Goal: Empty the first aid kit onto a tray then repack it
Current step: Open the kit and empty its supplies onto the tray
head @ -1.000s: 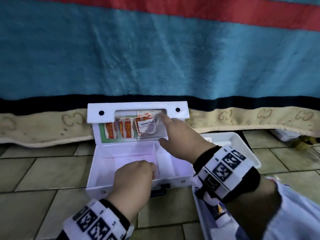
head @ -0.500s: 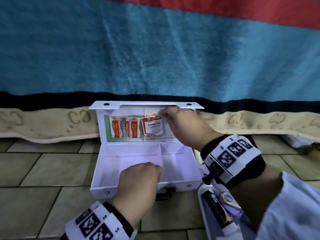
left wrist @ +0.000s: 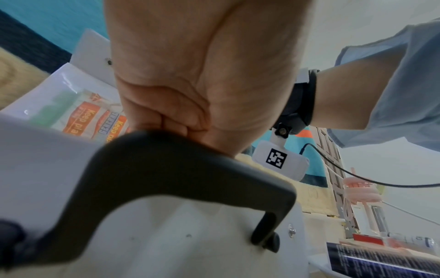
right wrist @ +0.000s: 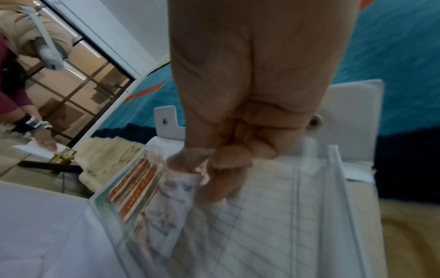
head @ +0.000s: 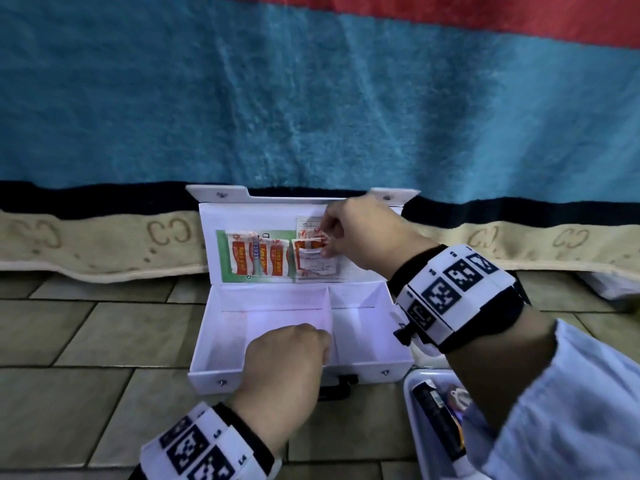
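Nearest, bottom right of the head view, white tray [head: 414,407] on the tiled floor [head: 86,341], holding a dark tube [head: 438,417] and other small items too blurred to name; it sits just beside the kit's front right corner. Left hand [head: 287,365] on the front wall of the white first aid kit [head: 214,355], fingers curled over the rim into the larger left compartment; left wrist view shows the fist closed against the wall edge right above the black carry handle [left wrist: 166,169], so left grip is clamped on the kit's front wall. Kit lies open on the floor, base showing two compartments split by a divider [head: 330,323], both look bare white inside. Lid [head: 270,216] stands upright behind the base, clear pocket on its inner face holding orange-and-white plaster packets [head: 258,256] over a green card [head: 221,258]. Right hand [head: 360,233] reaches to the lid, fingers curled, thumb and fingertips pinching the top edge of a white sachet [head: 317,263] at the pocket's right part; right wrist view shows the sachet [right wrist: 171,206] crumpled under the fingers, lined paper sheet [right wrist: 262,225] behind it. Right grip clamped on the sachet. Behind the kit, beige patterned mattress edge [head: 86,244], then a hanging blanket [head: 311,98], teal with dark lower band and red top stripe.
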`<state>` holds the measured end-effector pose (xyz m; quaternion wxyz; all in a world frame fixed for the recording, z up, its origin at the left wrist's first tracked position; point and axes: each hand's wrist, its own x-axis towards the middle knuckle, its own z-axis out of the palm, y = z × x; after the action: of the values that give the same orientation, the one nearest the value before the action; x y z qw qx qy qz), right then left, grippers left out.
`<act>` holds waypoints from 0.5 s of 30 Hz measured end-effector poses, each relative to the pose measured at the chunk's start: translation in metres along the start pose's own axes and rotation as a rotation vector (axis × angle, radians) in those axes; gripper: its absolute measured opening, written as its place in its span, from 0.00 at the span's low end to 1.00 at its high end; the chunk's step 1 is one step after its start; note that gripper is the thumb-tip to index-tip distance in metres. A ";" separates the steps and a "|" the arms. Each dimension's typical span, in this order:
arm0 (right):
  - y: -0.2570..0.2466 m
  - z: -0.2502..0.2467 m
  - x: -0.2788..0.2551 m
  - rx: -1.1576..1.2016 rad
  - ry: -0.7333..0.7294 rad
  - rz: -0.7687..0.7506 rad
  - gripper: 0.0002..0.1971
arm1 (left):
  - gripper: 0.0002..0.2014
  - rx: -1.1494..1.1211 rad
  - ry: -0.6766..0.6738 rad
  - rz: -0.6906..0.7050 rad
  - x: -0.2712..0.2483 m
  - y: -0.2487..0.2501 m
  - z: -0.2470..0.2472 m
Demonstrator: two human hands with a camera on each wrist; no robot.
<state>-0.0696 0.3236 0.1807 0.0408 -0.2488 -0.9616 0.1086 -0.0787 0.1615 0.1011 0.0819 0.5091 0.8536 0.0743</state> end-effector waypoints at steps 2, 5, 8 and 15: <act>-0.004 -0.002 -0.001 -0.075 -0.016 -0.025 0.15 | 0.10 0.002 0.003 0.000 0.000 0.000 0.001; -0.009 0.003 -0.002 -0.138 0.041 -0.064 0.12 | 0.10 0.017 0.001 0.004 0.000 0.000 0.001; -0.007 0.006 -0.004 -0.106 0.082 -0.069 0.14 | 0.10 0.006 0.000 -0.005 -0.001 -0.001 0.002; -0.005 0.011 -0.008 -0.104 0.104 -0.110 0.17 | 0.10 -0.013 0.005 -0.023 0.001 0.001 0.003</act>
<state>-0.0666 0.3137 0.1714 0.0838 -0.2025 -0.9747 0.0430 -0.0778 0.1625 0.0983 0.0838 0.4984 0.8591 0.0802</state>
